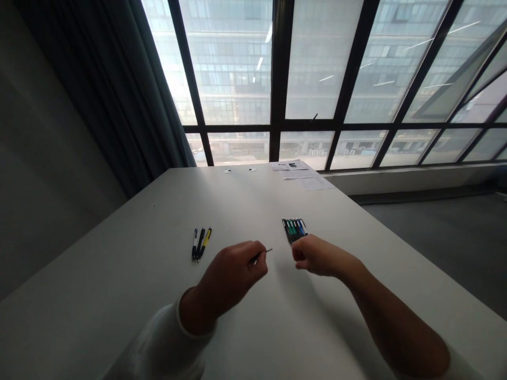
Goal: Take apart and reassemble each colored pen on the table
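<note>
White table (119,274), three pens (201,244), bunched pens (293,230), left fingers (253,254) pinching one thin rod (266,251), right fingers (301,254) curled shut

No legible text was found: the print on the sheets of paper (301,174) (too small in this view) and any markings on the pen barrels (293,230) could not be read.

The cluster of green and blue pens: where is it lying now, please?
In the head view, the green-and-blue pen cluster lies on the white table, just past the bare right hand, to the right of a smaller group of three pens.
</note>
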Demonstrator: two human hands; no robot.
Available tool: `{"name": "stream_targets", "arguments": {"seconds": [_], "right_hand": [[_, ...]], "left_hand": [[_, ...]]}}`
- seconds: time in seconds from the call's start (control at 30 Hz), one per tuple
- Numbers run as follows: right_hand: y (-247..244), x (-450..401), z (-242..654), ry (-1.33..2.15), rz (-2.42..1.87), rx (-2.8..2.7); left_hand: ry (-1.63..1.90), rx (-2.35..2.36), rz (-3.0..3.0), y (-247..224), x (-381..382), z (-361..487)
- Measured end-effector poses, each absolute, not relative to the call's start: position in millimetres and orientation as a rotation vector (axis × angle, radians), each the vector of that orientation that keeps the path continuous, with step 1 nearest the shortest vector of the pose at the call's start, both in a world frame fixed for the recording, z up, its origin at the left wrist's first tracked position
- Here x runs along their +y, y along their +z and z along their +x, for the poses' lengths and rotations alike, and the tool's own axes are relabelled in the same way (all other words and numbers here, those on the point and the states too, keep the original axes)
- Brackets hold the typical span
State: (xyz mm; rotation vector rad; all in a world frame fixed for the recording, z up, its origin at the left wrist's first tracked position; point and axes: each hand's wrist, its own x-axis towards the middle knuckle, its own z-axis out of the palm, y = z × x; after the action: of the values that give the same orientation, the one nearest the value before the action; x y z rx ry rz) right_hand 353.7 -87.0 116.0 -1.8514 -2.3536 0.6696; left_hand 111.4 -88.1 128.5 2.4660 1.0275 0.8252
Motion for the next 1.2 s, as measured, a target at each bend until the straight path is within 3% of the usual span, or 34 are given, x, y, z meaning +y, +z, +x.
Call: {"name": "stream_targets", "arguments": {"seconds": [0.27,1.0,1.1,1.2], "right_hand": [[84.5,-69.7,348.6,0.657,-2.105,-2.407],[80.7,-62.0,359.0,0.704,-2.076,-2.297],[99.3,-70.5,359.7,0.742,-1.851,-2.231],[115.2,-83.1,350.5,1.111,-1.306,-1.947]], "left_hand": [[0.751,1.094,2.420,128.0,-83.9,112.0],[0.639,1.107,2.472,131.3,-84.8,112.9],[0.645,1.107,2.475,132.4,-85.8,113.6],[0.657,1.096,2.479,132.4,-87.1,114.4]]}}
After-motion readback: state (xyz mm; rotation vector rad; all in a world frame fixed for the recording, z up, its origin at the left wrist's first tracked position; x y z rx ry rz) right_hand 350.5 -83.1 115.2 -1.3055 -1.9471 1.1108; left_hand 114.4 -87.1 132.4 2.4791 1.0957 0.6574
